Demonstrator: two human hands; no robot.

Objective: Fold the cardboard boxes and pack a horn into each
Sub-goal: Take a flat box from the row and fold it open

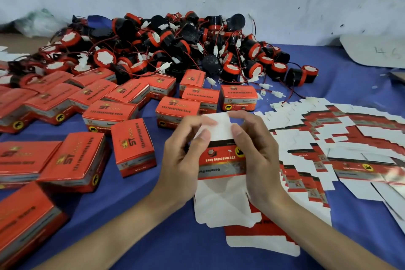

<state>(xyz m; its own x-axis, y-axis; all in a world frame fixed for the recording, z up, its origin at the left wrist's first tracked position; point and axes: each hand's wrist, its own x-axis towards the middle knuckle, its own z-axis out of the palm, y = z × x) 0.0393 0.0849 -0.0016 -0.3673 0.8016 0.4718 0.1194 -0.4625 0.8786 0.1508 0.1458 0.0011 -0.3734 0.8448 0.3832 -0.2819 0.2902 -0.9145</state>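
Both hands are holding one unfolded box [221,160] up over the middle of the desk [153,237]. The left hand [182,160] is pinching its left edge, thumb lying on the white top flap [219,125], and the right hand [258,155] is pinching the right edge in the same way, fingers curling behind. The box is looking thin and very light. Its printed face is glossy, so it is probably going to slip under dry fingertips, and the card is likely stiff only along its scored creases. Squeezing the two side edges toward each other is probably the way to pop it into a tube, and the small flaps are best bent at their roots, since they could tear or kink if pulled by the tips. More flat blanks [341,138] are lying fanned out to the right, and finished boxes [109,114] are standing to the left. The horns [175,44] are lying piled at the back, wires tangling together. They are looking hard and heavier, so each is probably best taken by its round body, not its wire.
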